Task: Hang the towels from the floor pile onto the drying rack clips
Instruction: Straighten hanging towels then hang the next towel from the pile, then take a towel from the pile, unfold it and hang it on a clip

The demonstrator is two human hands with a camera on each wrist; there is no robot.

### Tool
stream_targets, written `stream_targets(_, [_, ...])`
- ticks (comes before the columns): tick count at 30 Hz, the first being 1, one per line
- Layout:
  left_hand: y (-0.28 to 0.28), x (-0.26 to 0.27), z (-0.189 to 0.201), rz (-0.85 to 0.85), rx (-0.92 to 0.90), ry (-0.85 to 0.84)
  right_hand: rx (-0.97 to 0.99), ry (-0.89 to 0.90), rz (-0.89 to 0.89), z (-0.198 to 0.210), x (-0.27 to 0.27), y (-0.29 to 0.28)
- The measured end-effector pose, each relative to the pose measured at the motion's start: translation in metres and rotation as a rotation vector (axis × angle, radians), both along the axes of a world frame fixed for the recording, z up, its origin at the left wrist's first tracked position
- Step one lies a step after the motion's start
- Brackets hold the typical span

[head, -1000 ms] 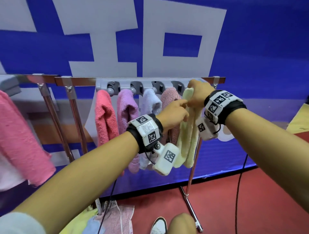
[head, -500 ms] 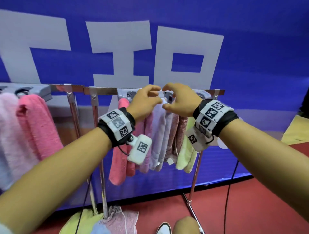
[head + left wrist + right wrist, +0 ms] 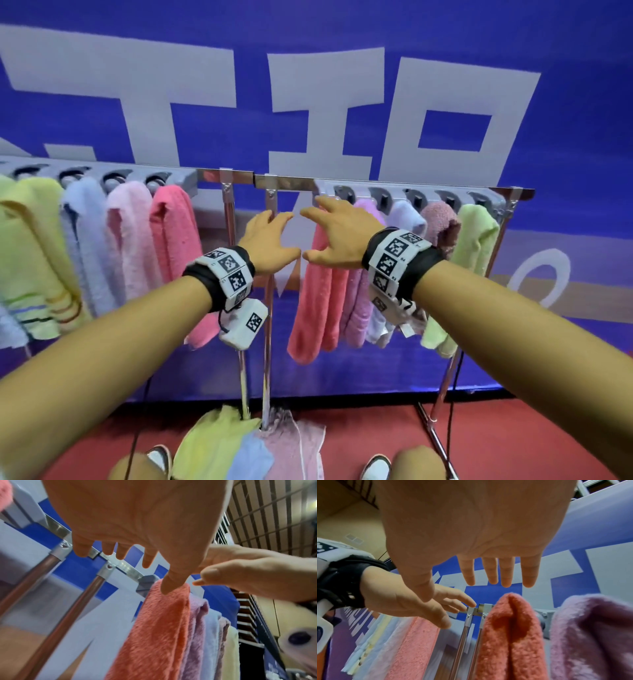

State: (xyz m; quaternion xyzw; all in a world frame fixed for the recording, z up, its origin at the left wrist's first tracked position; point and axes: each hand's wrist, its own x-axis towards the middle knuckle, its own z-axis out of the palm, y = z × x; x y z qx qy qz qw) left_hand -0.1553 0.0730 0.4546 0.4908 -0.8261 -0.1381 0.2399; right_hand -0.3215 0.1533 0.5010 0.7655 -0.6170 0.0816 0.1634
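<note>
Hands, my left hand (image 3: 270, 241) and right hand (image 3: 337, 236), were spread and held nothing beside the coral towel (image 3: 317, 294), which a brush could have unclipped.

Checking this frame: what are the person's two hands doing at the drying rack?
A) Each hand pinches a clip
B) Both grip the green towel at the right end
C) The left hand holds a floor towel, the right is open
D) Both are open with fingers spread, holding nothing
D: the left hand and right hand both show straight, spread fingers in front of the rack, beside the coral towel, and neither wrist view shows anything held.
</note>
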Motion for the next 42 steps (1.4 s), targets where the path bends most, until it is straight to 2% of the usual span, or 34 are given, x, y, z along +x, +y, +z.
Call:
stream_targets(5, [0.001,0.030,-0.021,-0.028,-0.039,-0.102,0.002,0.071,0.047,-0.016,0.032,-0.011])
stream_targets(11, [-0.006,0.065,-0.034,-0.001,-0.051,-0.142,0.041,0.051,0.083,-0.044,0.067,-0.021])
stream_targets(16, [-0.020,0.096,-0.065,0.038,-0.015,-0.183,0.079,0.055,0.034,-0.077,0.087,-0.026])
stream_targets(27, [-0.038,0.141,-0.179,0.068,0.152,-0.416,0.338,-0.039,-0.079,-0.191,0.094,-0.064])
stream_targets(34, [-0.042,0.140,-0.256,0.023,0.286,-0.466,0.550,-0.107,-0.105,-0.280,0.096,-0.082])
stream_targets(42, [-0.051,0.128,-0.351,0.031,0.448,-0.436,0.728,-0.208,-0.132,-0.385,0.086,-0.091])
